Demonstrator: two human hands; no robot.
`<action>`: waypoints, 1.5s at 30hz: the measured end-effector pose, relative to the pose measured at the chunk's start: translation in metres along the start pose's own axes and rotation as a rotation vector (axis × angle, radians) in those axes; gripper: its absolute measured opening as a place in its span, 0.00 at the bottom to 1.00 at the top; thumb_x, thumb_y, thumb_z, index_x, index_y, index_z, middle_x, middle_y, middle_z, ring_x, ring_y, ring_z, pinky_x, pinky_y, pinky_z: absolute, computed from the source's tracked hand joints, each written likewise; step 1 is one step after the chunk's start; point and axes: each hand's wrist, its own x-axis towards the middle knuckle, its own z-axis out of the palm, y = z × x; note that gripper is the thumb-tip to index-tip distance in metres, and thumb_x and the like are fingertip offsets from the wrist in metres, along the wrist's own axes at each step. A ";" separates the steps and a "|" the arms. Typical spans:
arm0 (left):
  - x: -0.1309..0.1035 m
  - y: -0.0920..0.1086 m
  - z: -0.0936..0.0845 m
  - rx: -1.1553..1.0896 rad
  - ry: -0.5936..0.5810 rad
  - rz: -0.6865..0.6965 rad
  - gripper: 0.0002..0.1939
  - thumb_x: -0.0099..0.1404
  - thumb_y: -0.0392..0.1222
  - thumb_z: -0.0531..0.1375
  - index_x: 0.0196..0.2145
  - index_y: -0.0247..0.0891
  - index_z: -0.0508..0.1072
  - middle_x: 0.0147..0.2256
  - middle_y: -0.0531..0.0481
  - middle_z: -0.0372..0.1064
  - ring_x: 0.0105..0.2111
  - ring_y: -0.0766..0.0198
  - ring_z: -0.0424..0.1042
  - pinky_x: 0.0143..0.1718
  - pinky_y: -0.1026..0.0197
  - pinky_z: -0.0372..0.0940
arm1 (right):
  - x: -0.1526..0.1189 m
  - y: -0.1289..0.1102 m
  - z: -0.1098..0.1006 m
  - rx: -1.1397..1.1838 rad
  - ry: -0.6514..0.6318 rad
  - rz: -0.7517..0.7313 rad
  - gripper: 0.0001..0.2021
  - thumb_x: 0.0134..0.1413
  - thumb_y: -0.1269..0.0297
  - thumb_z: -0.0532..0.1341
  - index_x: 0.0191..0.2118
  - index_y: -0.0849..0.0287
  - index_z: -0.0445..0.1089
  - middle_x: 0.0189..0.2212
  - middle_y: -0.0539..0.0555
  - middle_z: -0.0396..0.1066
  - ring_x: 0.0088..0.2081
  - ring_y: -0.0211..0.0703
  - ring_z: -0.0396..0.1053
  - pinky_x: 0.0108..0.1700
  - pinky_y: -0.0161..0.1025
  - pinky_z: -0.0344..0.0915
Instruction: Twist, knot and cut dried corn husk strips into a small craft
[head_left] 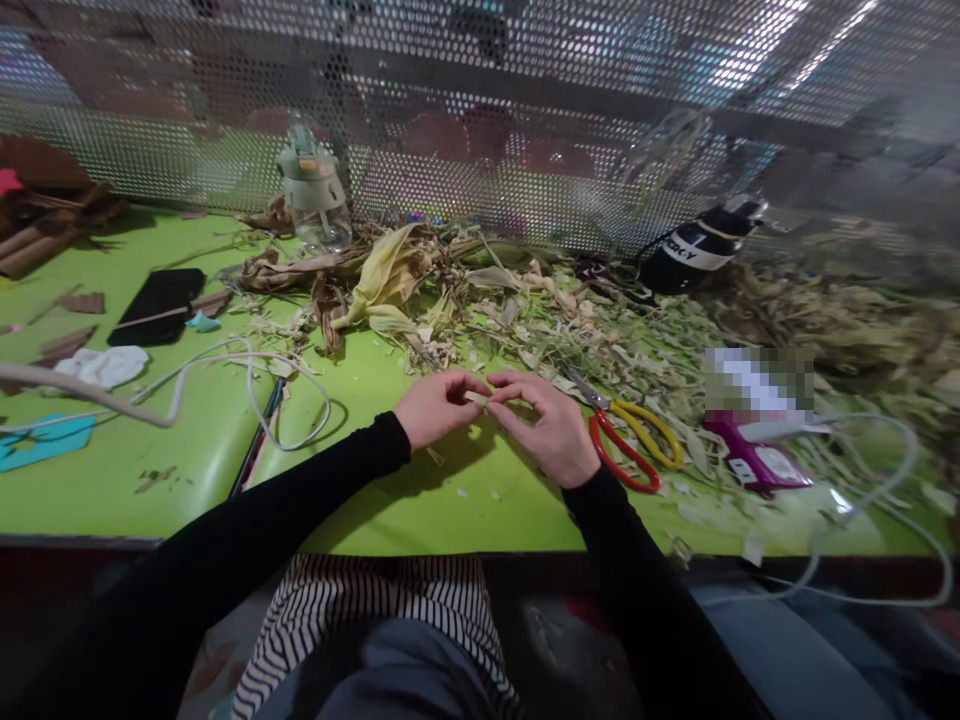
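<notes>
Both hands meet over the green tabletop [420, 520], fingertips pinched around one small pale strip [476, 398] that looks like a piece of corn husk. My left hand [439, 408] grips its left end between thumb and forefinger. At the other end, the thumb and forefinger of my right hand [547, 425] are closed on it. Scissors [630, 440] with one red and one yellow handle lie just right of my right hand, blades toward the husk scraps. Beyond my hands sits a yellowish corn husk [382, 275] among dried leaves.
Husk shavings [525, 320] spread across the back and right. A clear bottle [319, 195] and a black bottle [697, 245] stand near the perforated metal screen [480, 150]. At left lie a phone [157, 305] and white cable [251, 370]; at right, a purple packet [765, 465].
</notes>
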 end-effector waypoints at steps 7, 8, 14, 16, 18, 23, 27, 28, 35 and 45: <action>-0.001 -0.007 -0.001 0.200 -0.008 0.190 0.15 0.54 0.36 0.59 0.41 0.36 0.64 0.27 0.54 0.65 0.26 0.69 0.65 0.29 0.65 0.61 | -0.002 0.000 0.004 0.011 0.013 0.019 0.03 0.53 0.65 0.61 0.30 0.58 0.69 0.37 0.56 0.73 0.38 0.42 0.72 0.37 0.41 0.71; -0.002 -0.006 -0.001 0.213 -0.011 0.190 0.15 0.54 0.36 0.59 0.41 0.36 0.64 0.27 0.54 0.65 0.26 0.69 0.65 0.29 0.65 0.61 | -0.002 0.000 0.004 -0.008 0.022 0.015 0.03 0.52 0.66 0.61 0.30 0.58 0.69 0.36 0.55 0.73 0.37 0.43 0.72 0.37 0.41 0.71; -0.007 -0.001 -0.001 0.380 -0.045 0.280 0.15 0.56 0.33 0.56 0.43 0.38 0.63 0.32 0.51 0.69 0.30 0.66 0.68 0.35 0.62 0.63 | -0.002 -0.002 0.003 -0.064 0.022 -0.017 0.03 0.53 0.66 0.60 0.30 0.58 0.68 0.33 0.55 0.73 0.35 0.43 0.71 0.36 0.41 0.70; -0.007 -0.003 -0.001 0.394 -0.051 0.309 0.17 0.56 0.31 0.55 0.44 0.38 0.62 0.34 0.51 0.70 0.32 0.66 0.69 0.36 0.61 0.64 | -0.001 -0.003 0.002 -0.073 0.017 -0.026 0.03 0.53 0.66 0.60 0.30 0.58 0.68 0.33 0.55 0.72 0.35 0.43 0.71 0.37 0.41 0.70; -0.006 -0.005 0.000 0.379 -0.047 0.321 0.17 0.56 0.30 0.54 0.45 0.38 0.61 0.34 0.51 0.71 0.32 0.66 0.70 0.37 0.61 0.64 | -0.001 -0.004 0.001 -0.075 0.019 -0.036 0.03 0.53 0.67 0.60 0.30 0.58 0.68 0.32 0.55 0.73 0.35 0.43 0.71 0.39 0.41 0.69; -0.004 -0.007 -0.001 0.360 -0.050 0.337 0.18 0.57 0.29 0.54 0.45 0.39 0.60 0.33 0.51 0.70 0.32 0.67 0.69 0.38 0.61 0.64 | -0.001 -0.003 0.000 -0.061 0.042 -0.038 0.02 0.53 0.68 0.59 0.30 0.57 0.68 0.32 0.53 0.73 0.35 0.42 0.70 0.38 0.41 0.68; -0.003 -0.007 -0.001 0.319 -0.054 0.332 0.18 0.57 0.29 0.54 0.45 0.39 0.60 0.32 0.52 0.69 0.32 0.67 0.69 0.37 0.62 0.64 | -0.002 -0.001 -0.001 -0.075 0.035 -0.020 0.02 0.54 0.67 0.59 0.31 0.57 0.68 0.31 0.53 0.73 0.34 0.42 0.70 0.37 0.40 0.68; -0.003 -0.007 -0.001 0.303 -0.054 0.328 0.18 0.57 0.29 0.54 0.45 0.39 0.60 0.31 0.53 0.69 0.31 0.68 0.69 0.36 0.63 0.64 | -0.002 -0.001 -0.001 -0.076 0.030 -0.026 0.02 0.54 0.67 0.59 0.31 0.57 0.68 0.31 0.53 0.73 0.34 0.42 0.70 0.38 0.41 0.68; -0.004 -0.005 -0.002 0.210 -0.056 0.237 0.17 0.57 0.31 0.56 0.45 0.37 0.60 0.30 0.54 0.66 0.26 0.71 0.68 0.31 0.65 0.63 | -0.002 -0.001 -0.003 -0.111 -0.040 -0.108 0.03 0.55 0.70 0.57 0.33 0.58 0.67 0.34 0.56 0.72 0.38 0.44 0.69 0.42 0.44 0.67; -0.001 -0.010 0.000 0.198 -0.083 0.294 0.12 0.59 0.30 0.55 0.42 0.37 0.63 0.35 0.49 0.69 0.34 0.67 0.71 0.40 0.61 0.65 | 0.000 0.001 -0.005 -0.118 -0.049 -0.118 0.04 0.55 0.70 0.57 0.32 0.57 0.69 0.33 0.55 0.71 0.37 0.44 0.69 0.40 0.42 0.66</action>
